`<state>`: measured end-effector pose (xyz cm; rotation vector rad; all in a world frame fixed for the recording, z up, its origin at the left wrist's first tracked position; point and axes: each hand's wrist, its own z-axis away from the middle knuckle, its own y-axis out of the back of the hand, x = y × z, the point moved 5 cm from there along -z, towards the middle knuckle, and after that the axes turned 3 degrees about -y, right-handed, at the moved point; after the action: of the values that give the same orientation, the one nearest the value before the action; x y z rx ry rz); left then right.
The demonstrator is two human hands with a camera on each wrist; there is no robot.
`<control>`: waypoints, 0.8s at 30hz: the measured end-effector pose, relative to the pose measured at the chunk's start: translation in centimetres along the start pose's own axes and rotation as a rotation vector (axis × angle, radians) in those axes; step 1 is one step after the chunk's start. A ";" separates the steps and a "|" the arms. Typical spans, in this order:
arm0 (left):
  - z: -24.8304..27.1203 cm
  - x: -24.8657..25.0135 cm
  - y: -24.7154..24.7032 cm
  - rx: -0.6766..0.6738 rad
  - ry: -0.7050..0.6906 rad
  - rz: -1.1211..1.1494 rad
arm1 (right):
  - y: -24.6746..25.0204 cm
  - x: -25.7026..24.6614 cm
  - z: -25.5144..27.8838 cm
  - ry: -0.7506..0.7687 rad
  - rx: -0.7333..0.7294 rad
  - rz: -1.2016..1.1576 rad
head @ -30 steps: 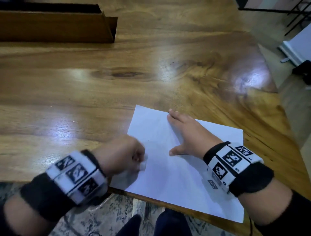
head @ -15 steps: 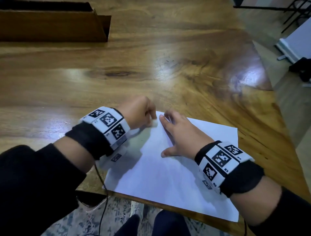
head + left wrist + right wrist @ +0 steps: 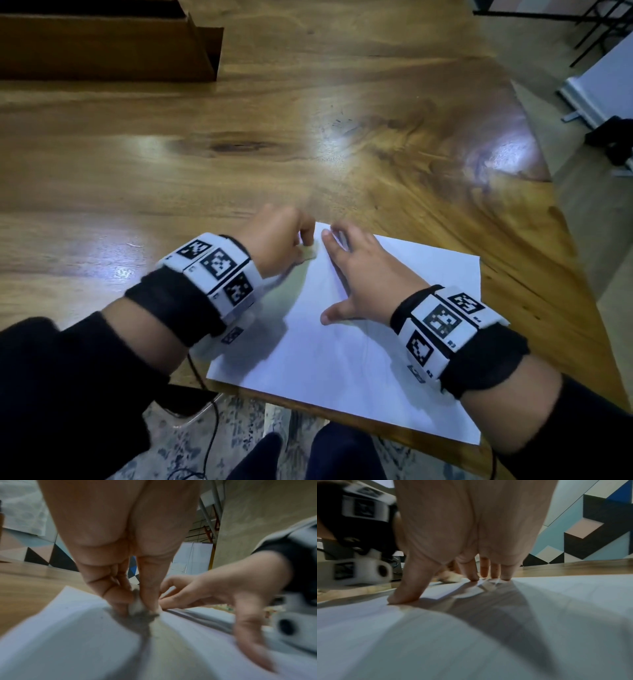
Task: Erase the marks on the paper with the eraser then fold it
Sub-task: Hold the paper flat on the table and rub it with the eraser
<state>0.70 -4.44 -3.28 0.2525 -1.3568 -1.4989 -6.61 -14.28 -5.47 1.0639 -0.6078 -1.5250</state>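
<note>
A white sheet of paper lies flat at the near edge of the wooden table. My left hand pinches a small white eraser and holds its tip against the paper's far left corner. In the left wrist view the eraser sits between thumb and fingers, touching the paper. My right hand lies spread flat on the sheet just right of the eraser, fingers straight, thumb out. The right wrist view shows its fingertips pressing the paper. I cannot make out any marks.
A brown cardboard box stands at the table's far left. The table's right edge slants toward the floor, where a white unit and dark metal legs stand. A patterned rug and my dark shoes lie below the near edge.
My left hand has carried the eraser from the paper's near left edge up to its far left corner. The right hand has stayed pressed on the sheet.
</note>
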 end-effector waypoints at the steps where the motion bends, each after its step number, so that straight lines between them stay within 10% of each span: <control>1: 1.0 -0.3 -0.4 -0.068 -0.003 -0.009 | 0.0 0.0 0.1 0.002 -0.007 -0.002; 4: 2.1 -0.7 -1.0 -0.237 -0.011 -0.059 | 0.0 0.0 0.2 0.003 -0.010 -0.005; 10: -1.1 0.6 0.7 0.058 -0.026 -0.038 | 0.0 0.0 0.1 -0.001 -0.003 0.002; 15: 3.1 -0.7 -2.1 -0.305 -0.057 -0.066 | 0.1 -0.1 0.2 0.002 -0.006 0.002; 21: -0.3 0.2 0.3 0.080 -0.007 0.032 | 0.1 -0.1 0.2 -0.001 0.002 0.005; 24: 2.7 -0.1 -1.5 -0.089 -0.074 -0.017 | 0.0 -0.1 0.2 0.003 0.001 0.007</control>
<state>-1.98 -3.06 -3.63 0.1532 -1.3452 -1.5919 -6.76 -14.27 -5.32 1.0635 -0.6102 -1.5170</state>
